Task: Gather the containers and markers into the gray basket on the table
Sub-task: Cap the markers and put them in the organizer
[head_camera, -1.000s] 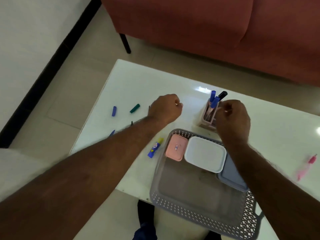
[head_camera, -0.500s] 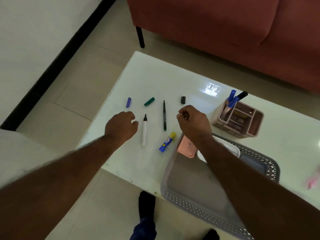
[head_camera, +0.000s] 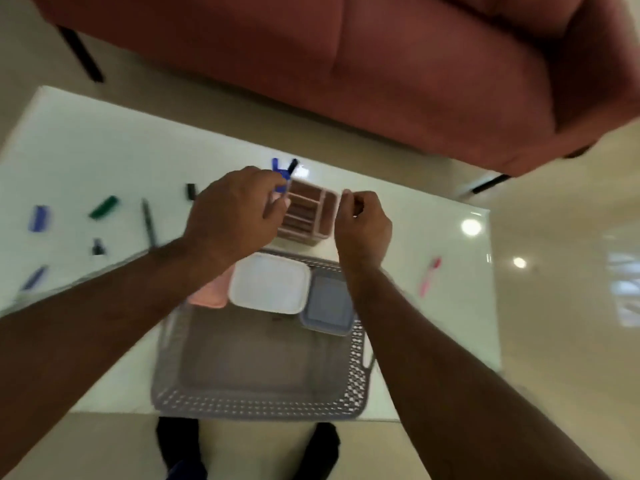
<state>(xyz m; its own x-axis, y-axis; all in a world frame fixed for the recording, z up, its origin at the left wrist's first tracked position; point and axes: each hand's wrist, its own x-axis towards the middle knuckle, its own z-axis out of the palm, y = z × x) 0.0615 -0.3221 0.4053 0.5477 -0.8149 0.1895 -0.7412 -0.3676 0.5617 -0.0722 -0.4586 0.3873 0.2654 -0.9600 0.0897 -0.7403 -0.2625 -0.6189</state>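
Though blurred, white glossy table (head_camera: 104, 140) before red sofa (head_camera: 415, 64), beige floor (head_camera: 571, 271).

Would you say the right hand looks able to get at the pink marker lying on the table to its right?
Probably yes: the pink marker lies alone on bare table right of the right hand, nothing between them.

A single wide-angle camera worn on the person's head looks forward and steeply down. It sits close above the near edge of the white table (head_camera: 104, 143), so both forearms reach up into the frame from its bottom corners. The far edge of the view takes in the red sofa (head_camera: 415, 64). Straight lines bow and the picture is blurred.
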